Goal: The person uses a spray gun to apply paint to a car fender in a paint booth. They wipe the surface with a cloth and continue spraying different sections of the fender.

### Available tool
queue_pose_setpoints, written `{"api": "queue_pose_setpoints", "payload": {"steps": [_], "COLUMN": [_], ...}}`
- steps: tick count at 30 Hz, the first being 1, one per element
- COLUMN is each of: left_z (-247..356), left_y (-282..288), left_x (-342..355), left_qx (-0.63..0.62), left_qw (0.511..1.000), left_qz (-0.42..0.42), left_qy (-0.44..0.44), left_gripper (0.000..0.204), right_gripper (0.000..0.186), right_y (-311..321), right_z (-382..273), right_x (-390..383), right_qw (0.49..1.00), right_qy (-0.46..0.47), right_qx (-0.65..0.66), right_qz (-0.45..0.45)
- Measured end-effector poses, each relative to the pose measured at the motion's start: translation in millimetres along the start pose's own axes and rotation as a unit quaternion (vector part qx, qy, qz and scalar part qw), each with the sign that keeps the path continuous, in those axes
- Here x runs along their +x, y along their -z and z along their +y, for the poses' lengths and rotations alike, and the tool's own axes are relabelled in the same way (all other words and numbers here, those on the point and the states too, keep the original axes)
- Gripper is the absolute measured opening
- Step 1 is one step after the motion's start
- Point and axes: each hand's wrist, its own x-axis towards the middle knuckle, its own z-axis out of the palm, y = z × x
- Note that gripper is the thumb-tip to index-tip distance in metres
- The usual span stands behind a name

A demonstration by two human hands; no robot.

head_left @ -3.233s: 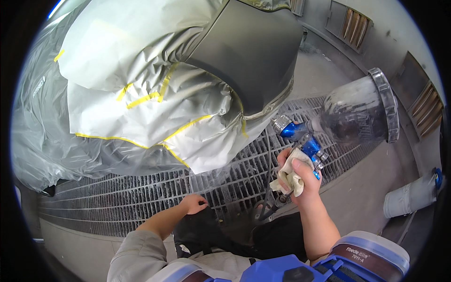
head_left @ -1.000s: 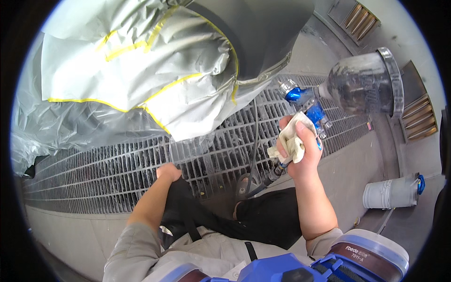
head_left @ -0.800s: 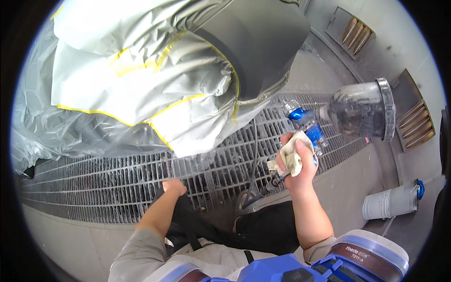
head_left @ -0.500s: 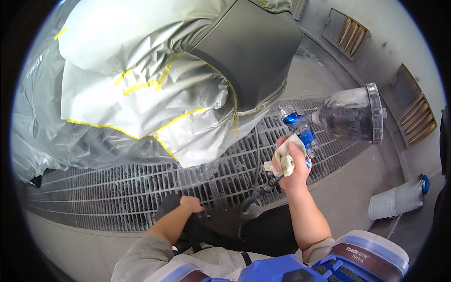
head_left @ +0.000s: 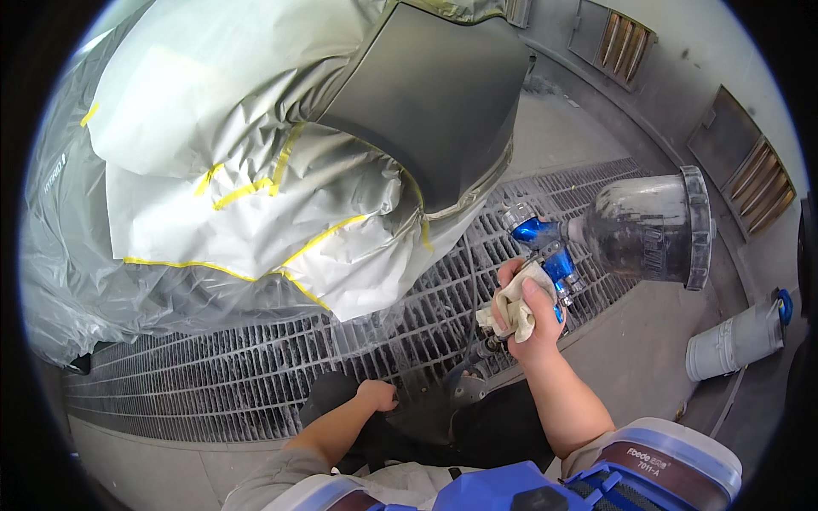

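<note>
Right hand (head_left: 530, 313) is gripping the handle of a blue spray gun (head_left: 542, 249), with a crumpled pale rag (head_left: 509, 308) pressed between palm and handle; the fingers are wrapping fully around both. Left hand (head_left: 377, 395) is resting low, close to the body, fingers curled loosely inward on a dark knee; it is holding nothing that can be made out.

The spray gun is sitting directly above the right hand. Its long axis is running roughly sideways: the clear paint cup (head_left: 649, 227) is projecting to the right of the hand, and the nozzle end is pointing up and to the left. A hose fitting is hanging below the handle, toward the floor grate (head_left: 221, 387).

The dark car panel (head_left: 430, 98) is lying ahead of and to the left of the right hand, up from the nozzle, near but apart from it. Masking paper (head_left: 256, 162) with yellow tape is covering the bodywork around the panel, further left of both hands.

Judged from this layout, the right hand is the nearer one to the panel; the left hand is well apart from it, low and behind. The gap between nozzle and panel edge is the governing relation here.

A white bucket (head_left: 733, 341) is standing on the floor to the right of the right hand.
</note>
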Motion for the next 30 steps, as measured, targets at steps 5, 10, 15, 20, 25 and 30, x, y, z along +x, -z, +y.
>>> {"api": "queue_pose_setpoints", "payload": {"steps": [5, 10, 15, 20, 25, 30], "left_z": [-12.2, -23.2, -34.9, -37.8, -35.7, -27.2], "left_y": [-6.5, -15.9, -13.4, -4.5, 1.2, 3.3], "left_x": [12.3, 31.9, 38.8, 41.7, 38.9, 29.4], "left_qx": [-0.009, -0.013, -0.057, -0.119, -0.152, -0.118], "left_qw": [1.000, 1.000, 0.998, 0.993, 0.986, 0.991], "left_qz": [-0.005, -0.007, 0.029, 0.021, 0.039, 0.034], "left_qy": [0.008, 0.000, 0.003, 0.020, 0.049, 0.047], "left_gripper": [0.048, 0.047, 0.045, 0.047, 0.048, 0.046], "right_gripper": [0.032, 0.030, 0.031, 0.032, 0.034, 0.034], "right_y": [5.0, 3.0, -2.4, 3.0, 7.0, 7.8], "right_z": [-1.6, -2.2, 3.4, 9.0, 9.2, 8.5], "right_x": [2.4, 5.1, 15.5, 20.2, 13.2, 12.1], "right_qw": [0.999, 0.998, 0.995, 0.994, 0.995, 0.995], "right_qy": [0.002, 0.013, 0.036, 0.015, -0.004, 0.003], "right_qx": [-0.009, 0.009, 0.001, -0.005, -0.006, -0.006], "right_qz": [0.043, 0.065, 0.091, 0.108, 0.100, 0.097]}}
